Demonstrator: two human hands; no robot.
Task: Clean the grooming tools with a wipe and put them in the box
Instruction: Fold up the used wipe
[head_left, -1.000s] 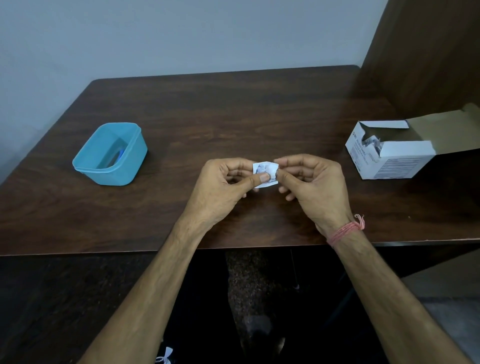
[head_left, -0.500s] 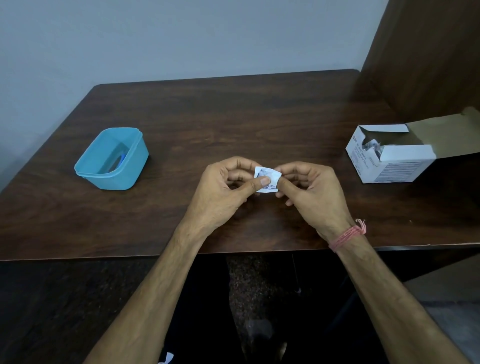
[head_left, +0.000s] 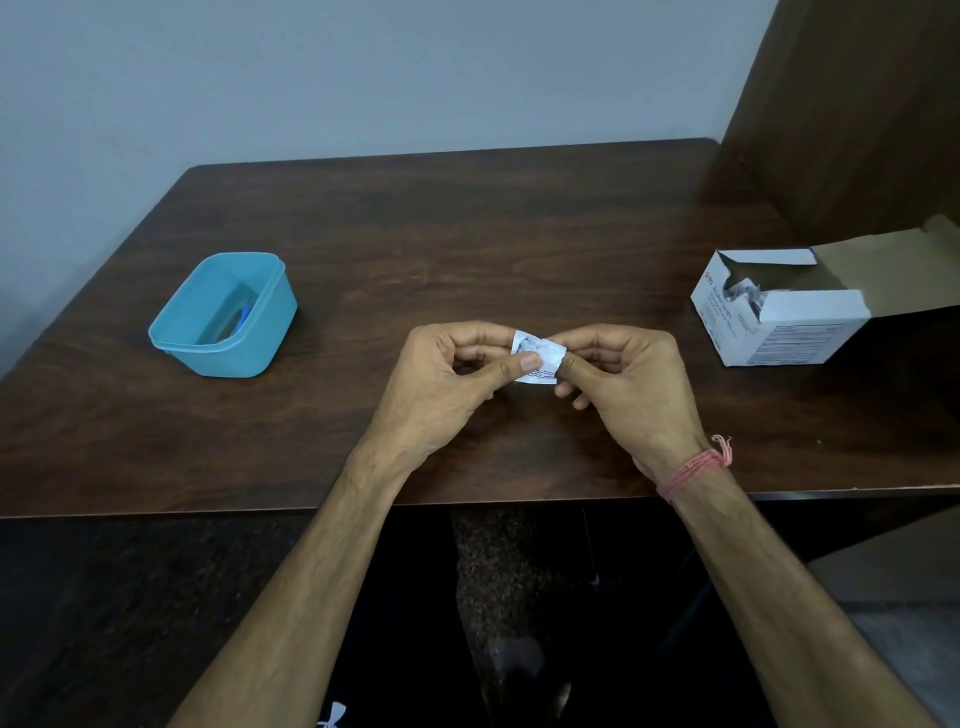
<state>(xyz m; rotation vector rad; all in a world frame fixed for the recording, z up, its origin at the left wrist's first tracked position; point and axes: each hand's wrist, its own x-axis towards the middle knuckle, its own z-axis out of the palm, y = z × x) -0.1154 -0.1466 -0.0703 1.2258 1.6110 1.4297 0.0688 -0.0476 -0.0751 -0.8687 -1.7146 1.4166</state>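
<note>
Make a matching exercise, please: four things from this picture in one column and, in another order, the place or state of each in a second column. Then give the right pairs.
Things
1. wipe packet
2. blue plastic container
3. white cardboard box
4. pink thread band

Places or states
A. on the table's right side, flap open
B. tied around the right wrist
C. pinched between the left hand and right hand
D. on the table's left side, without a lid

Pairs: 1-C, 2-D, 3-A, 4-B
</note>
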